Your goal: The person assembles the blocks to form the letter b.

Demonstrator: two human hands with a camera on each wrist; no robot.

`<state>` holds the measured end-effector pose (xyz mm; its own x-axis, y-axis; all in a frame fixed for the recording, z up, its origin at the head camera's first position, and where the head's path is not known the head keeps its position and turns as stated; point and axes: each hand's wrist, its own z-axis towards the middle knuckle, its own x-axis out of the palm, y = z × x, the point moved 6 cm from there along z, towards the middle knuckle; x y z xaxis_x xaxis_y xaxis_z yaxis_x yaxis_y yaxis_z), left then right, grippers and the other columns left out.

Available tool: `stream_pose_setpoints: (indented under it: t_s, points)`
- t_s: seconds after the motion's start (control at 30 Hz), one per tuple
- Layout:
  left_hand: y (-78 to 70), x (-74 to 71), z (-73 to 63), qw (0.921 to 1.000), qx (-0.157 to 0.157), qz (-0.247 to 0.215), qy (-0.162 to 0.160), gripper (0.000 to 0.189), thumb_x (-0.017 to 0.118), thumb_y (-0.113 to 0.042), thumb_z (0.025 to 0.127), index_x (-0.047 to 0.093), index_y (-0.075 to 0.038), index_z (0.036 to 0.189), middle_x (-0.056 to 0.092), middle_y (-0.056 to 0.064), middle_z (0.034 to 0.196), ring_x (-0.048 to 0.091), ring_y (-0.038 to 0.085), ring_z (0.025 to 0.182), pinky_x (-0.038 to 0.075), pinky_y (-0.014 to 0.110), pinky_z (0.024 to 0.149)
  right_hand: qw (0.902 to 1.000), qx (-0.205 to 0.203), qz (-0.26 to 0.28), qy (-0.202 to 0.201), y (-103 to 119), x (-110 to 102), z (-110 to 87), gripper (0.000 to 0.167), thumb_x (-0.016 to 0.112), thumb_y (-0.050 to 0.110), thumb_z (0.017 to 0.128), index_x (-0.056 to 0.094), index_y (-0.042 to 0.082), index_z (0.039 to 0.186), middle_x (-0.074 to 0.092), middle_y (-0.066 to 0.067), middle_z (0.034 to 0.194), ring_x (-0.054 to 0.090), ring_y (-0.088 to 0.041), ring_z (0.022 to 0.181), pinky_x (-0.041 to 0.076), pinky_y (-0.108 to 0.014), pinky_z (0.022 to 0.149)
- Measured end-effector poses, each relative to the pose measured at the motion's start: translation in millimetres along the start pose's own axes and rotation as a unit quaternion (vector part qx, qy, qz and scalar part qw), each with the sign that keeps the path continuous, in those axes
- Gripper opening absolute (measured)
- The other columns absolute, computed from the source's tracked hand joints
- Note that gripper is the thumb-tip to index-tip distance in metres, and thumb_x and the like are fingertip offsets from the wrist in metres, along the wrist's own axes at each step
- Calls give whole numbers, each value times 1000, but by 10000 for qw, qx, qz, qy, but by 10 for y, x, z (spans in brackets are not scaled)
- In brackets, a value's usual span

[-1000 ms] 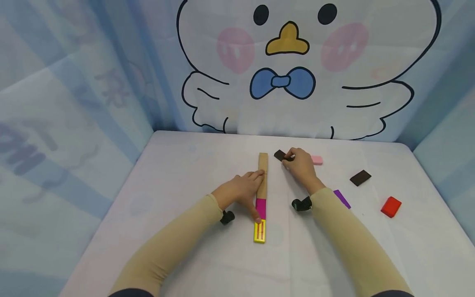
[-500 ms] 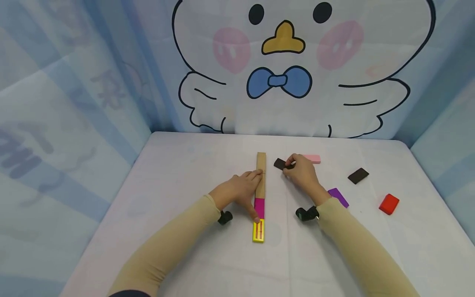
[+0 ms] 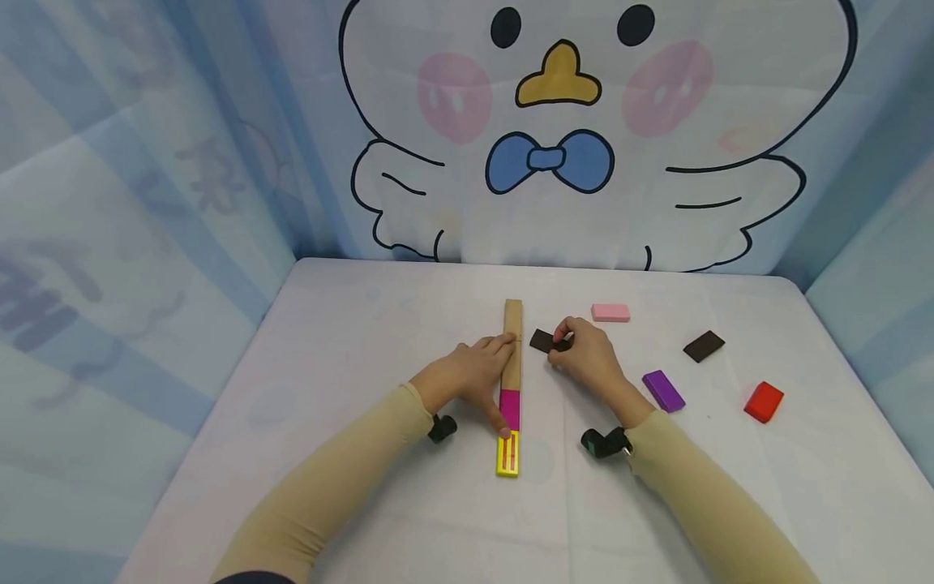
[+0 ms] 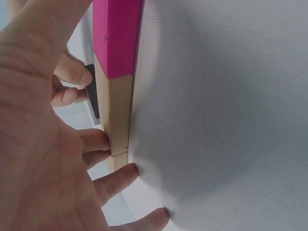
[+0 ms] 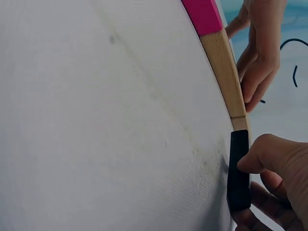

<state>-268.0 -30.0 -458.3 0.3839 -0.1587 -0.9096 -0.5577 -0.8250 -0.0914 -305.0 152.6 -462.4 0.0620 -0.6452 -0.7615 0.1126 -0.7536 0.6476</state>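
A straight row of blocks lies on the table: two wooden blocks at the far end, a magenta block, then a yellow block with red stripes. My left hand rests along the row's left side, fingertips at the wooden blocks and thumb near the magenta-yellow joint. Just right of the row, my right hand pinches a black block between thumb and fingers. In the right wrist view this black block stands close to the wooden blocks; whether it touches them I cannot tell.
To the right are a pink block, a purple block, another black block and a red block. A printed cloth with a cartoon figure hangs behind the table's far edge.
The right hand has drawn the black block nearer to me and slightly left, closer to the row. The pink and purple blocks show more fully now. The left hand stays put.
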Motion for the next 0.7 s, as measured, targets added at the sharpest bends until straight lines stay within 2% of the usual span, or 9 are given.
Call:
stream_pose_setpoints:
  t_s: [0.27, 0.7]
  points:
    - [-22, -17, -15, 10000, -20, -58, 13, 146, 81, -82, 62, 13, -8, 166, 6, 6, 175, 19, 28, 159, 36, 59, 119, 9999, -137, -28, 75, 56, 51, -75, 25, 75, 8, 77, 63, 7, 100, 66, -12, 100, 57, -26, 85, 44, -35, 74]
    - [-19, -19, -19, 10000, 11, -68, 0, 146, 81, -83, 62, 11, -8, 167, 5, 6, 176, 18, 28, 159, 37, 60, 118, 9996, -217, -37, 170, 158, 78, -173, 26, 75, 7, 76, 64, 7, 100, 65, -11, 97, 56, -24, 82, 44, -35, 73]
